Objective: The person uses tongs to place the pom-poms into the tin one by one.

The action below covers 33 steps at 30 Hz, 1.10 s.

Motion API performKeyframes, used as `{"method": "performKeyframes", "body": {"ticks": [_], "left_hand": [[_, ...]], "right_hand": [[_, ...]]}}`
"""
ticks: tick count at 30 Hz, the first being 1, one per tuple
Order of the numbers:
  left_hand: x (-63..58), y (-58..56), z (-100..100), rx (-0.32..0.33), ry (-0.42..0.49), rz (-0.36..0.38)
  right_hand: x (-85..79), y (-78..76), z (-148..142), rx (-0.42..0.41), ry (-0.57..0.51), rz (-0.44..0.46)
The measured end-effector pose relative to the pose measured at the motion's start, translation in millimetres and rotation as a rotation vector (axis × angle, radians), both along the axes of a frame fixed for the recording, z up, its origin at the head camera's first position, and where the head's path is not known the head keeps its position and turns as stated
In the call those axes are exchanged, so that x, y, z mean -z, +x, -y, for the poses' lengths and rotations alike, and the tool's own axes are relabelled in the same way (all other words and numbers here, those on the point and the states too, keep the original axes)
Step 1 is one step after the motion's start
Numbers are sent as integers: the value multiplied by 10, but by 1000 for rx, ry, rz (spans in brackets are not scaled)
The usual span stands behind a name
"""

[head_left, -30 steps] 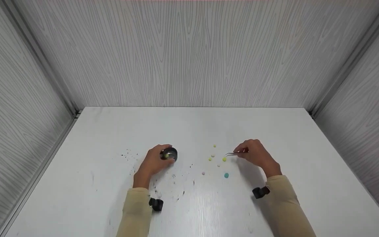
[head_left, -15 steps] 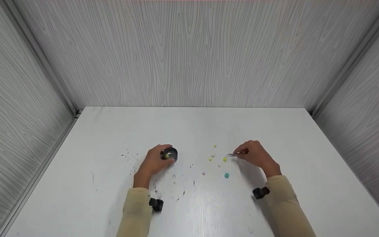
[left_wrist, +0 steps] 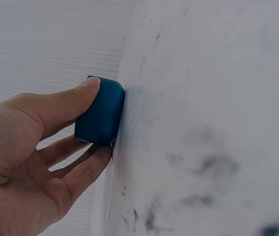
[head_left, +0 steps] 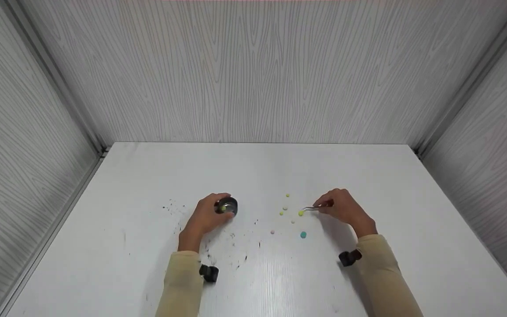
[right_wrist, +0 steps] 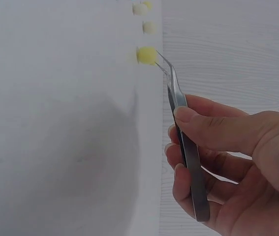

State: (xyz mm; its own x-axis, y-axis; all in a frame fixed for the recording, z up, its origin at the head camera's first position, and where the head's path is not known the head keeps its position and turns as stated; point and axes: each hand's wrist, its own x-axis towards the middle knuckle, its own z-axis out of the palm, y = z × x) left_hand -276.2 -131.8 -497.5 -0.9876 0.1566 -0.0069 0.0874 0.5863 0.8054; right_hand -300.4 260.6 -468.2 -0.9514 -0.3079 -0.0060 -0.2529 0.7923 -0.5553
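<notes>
Head view: both hands rest on the white counter [head_left: 368, 176], sleeves pale tan. Left hand [head_left: 204, 216] grips a small dark round cup [head_left: 227, 205], thumb and fingers curled about its side; cup stands on the counter left of centre, a yellow-green ball [head_left: 223, 208] visible inside it. Left wrist view shows the same cup as dark blue [left_wrist: 100, 117], thumb on its upper edge, fingers below. Right hand [head_left: 343, 207] pinches metal tweezers [head_left: 311, 208] between thumb and fingers, tips pointing left. Right wrist view: tweezers [right_wrist: 186, 147] have their curved tips at a yellow ball [right_wrist: 146, 55] lying on the counter; tips touch or straddle it, cannot tell which. In the head view that yellow ball [head_left: 300, 213] lies just left of the tips. More small balls are scattered between the hands: pale yellow ones farther and left, a pinkish one [head_left: 272, 231] nearer, a teal ball [head_left: 303, 235] nearest. Dark specks [head_left: 236, 246] mark the counter near the left hand.
</notes>
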Motion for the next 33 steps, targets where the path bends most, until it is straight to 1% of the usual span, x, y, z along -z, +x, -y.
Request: {"method": "performKeyframes", "body": {"ticks": [10, 14, 22, 26, 30, 33], "left_hand": [[-27, 7, -10, -2, -17, 3], [-24, 8, -12, -3, -21, 5], [-16, 17, -11, 7, -39, -26], [-17, 10, -8, 12, -43, -22], [-17, 7, -4, 16, -42, -34], [-24, 10, -5, 12, -32, -23]], "right_hand": [[21, -11, 8, -19, -4, -5], [12, -3, 20, -40, -6, -43], [31, 4, 16, -65, -20, -121], [18, 3, 24, -64, -26, -129], [8, -2, 33, -61, -38, -124], [4, -1, 39, -69, -39, -136]]}}
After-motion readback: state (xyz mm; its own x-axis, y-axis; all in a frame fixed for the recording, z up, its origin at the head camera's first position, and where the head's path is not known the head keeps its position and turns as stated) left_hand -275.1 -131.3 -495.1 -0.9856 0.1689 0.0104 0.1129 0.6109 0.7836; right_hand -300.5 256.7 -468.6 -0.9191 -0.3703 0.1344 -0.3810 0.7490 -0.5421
